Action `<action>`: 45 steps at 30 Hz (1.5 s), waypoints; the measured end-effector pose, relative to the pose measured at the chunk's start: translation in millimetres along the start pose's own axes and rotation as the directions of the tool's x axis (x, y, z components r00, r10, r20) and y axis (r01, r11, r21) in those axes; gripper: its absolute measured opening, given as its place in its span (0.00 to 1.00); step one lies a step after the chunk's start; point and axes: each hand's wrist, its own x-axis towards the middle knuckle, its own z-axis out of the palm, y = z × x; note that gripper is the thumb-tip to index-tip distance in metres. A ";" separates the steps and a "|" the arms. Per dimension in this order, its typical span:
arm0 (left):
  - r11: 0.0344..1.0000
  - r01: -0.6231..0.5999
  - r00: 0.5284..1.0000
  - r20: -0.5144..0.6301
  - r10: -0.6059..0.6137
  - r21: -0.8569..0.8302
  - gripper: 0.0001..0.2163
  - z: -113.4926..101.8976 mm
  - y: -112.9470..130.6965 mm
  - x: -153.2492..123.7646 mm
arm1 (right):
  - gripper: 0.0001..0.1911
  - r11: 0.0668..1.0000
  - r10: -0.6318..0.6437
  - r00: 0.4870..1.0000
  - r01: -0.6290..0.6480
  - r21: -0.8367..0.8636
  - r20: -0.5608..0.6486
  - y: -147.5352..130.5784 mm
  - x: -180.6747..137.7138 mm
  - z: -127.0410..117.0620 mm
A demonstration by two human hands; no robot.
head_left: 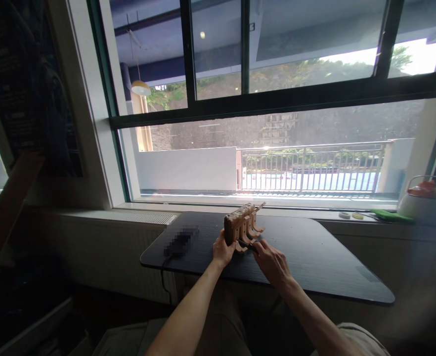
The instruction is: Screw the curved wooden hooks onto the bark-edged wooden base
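A wooden hook rack (pixel 230 228) with a rough, bark-like top stands tilted over the dark table. Several pale curved hooks (pixel 246 228) stick out along its right side. My left hand (pixel 222 251) is closed round the near end of the rack. Close by on the right, my right hand (pixel 272 258) grips a slim dark tool (pixel 246 245) that points left at the nearest hook. The tool's exact kind and its tip are too small to make out.
The black table (pixel 314 257) has rounded corners and sits against the window sill. On its left lies a blurred-out dark item (pixel 183 241) with a cable (pixel 162 279) hanging off the edge. A white kettle-like pot (pixel 423 205) and a green item (pixel 390 215) rest on the sill.
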 end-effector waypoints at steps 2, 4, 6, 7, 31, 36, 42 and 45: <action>1.000 -0.011 1.000 0.002 0.011 0.004 0.21 -0.2 -0.7 0.2 | 0.10 0.998 0.023 1.000 -0.024 0.054 0.017 1.5 2.2 -1.8; 1.000 -0.016 1.000 0.000 0.016 0.014 0.21 0.3 -1.6 0.7 | 0.10 0.988 0.092 0.994 -0.098 0.120 0.051 4.2 3.5 -0.5; 1.000 -0.014 1.000 -0.008 0.014 0.027 0.21 1.5 -2.3 1.1 | 0.12 0.972 0.157 0.983 -0.171 0.162 0.096 6.5 4.0 2.5; 0.999 -0.012 1.000 -0.014 0.012 0.034 0.22 2.2 -2.4 1.1 | 0.13 0.966 0.176 0.978 -0.194 0.170 0.115 7.1 4.0 4.0; 0.995 -0.027 0.997 -0.069 0.034 0.098 0.39 6.7 -4.3 -1.0 | 0.11 0.921 0.261 0.944 -0.306 0.240 0.202 -7.2 14.8 3.6; 0.996 -0.076 0.994 -0.081 0.079 0.043 0.34 7.7 -7.2 -1.2 | 0.13 1.000 0.009 0.996 -0.008 -0.007 0.092 -16.8 13.3 -3.9; 0.998 -0.053 0.996 -0.066 0.054 0.019 0.29 4.1 -3.6 -1.8 | 0.10 0.987 0.078 0.990 -0.092 0.130 0.115 -18.6 16.8 -5.1; 0.999 -0.032 0.998 -0.049 0.033 0.020 0.30 3.4 -3.2 -1.5 | 0.11 0.915 0.222 0.962 -0.261 0.307 0.157 -10.2 20.9 2.3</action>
